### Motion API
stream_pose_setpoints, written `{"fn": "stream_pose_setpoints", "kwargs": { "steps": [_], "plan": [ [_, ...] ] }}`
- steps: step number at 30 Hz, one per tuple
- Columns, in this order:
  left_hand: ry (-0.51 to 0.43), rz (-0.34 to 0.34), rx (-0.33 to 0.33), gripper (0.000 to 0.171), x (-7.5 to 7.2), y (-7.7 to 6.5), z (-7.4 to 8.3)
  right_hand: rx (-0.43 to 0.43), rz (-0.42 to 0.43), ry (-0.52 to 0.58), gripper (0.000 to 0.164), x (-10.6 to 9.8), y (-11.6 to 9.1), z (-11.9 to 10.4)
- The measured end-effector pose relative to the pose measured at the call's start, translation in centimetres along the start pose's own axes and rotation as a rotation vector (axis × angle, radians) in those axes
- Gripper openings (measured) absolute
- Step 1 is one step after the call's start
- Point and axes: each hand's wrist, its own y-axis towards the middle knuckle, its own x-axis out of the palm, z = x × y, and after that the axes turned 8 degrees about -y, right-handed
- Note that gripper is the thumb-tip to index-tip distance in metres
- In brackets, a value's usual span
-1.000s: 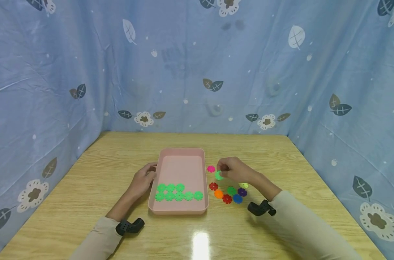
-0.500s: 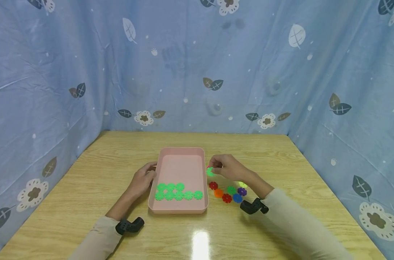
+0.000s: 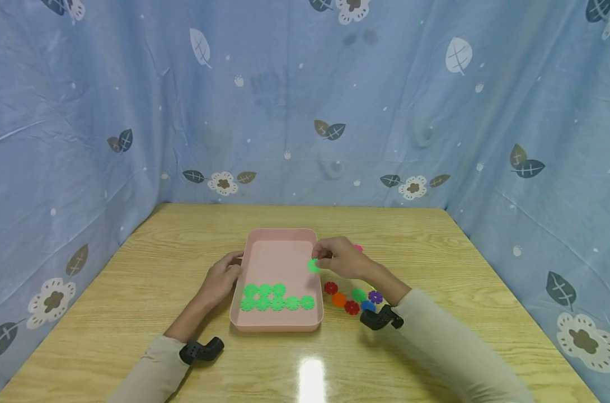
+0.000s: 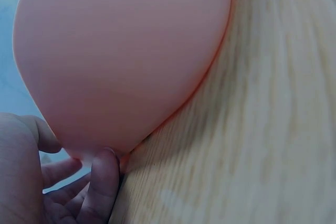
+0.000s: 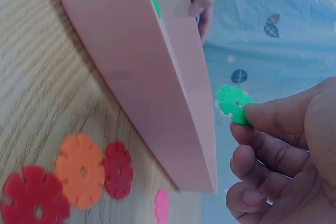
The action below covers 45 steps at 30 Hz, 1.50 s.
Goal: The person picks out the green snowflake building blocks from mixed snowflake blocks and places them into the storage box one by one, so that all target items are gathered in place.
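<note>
A shallow pink tray (image 3: pixel 285 328) lies on the table, with several green flower-shaped plastic discs (image 3: pixel 277 304) in two rows at its near end. My left hand (image 3: pixel 222 281) holds the tray's left side; in the left wrist view its fingers (image 4: pixel 105 177) touch the outer wall. Between thumb and forefinger my right hand (image 3: pixel 342 258) pinches another green flower disc (image 5: pixel 234 103) over the tray's right rim. That hand's other fingers are loosely curled.
Right of the tray lie loose discs: red (image 3: pixel 331 287), orange (image 3: pixel 338 300), another red (image 3: pixel 352 307), green (image 3: pixel 359 295), purple (image 3: pixel 375 297) and blue (image 3: pixel 367 305). A pink disc (image 3: pixel 358 247) shows behind the right hand. Blue patterned curtain (image 3: pixel 285 112) surrounds the table.
My right hand has moved left with the green disc, from above the table to the tray's right rim. A pink disc has come into sight behind it. The left hand stays put.
</note>
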Motion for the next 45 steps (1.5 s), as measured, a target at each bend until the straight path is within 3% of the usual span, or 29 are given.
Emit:
{"fn": "stream_pose_setpoints", "kwargs": {
  "steps": [19, 31, 45],
  "plan": [
    [0.010, 0.008, 0.002, 0.053, 0.0, -0.1, 0.0, 0.017, -0.049, 0.014, 0.006, 1.9, 1.8, -1.1],
    [0.000, 0.004, -0.008, 0.052, 0.0, 0.1, 0.2, -0.053, -0.062, -0.113, 0.006, 3.6, 2.8, -1.6],
    [0.010, -0.006, 0.006, 0.051, 0.1, 0.1, 0.0, -0.035, -0.076, -0.170, 0.008, 5.0, 3.2, -1.2]
  ]
}}
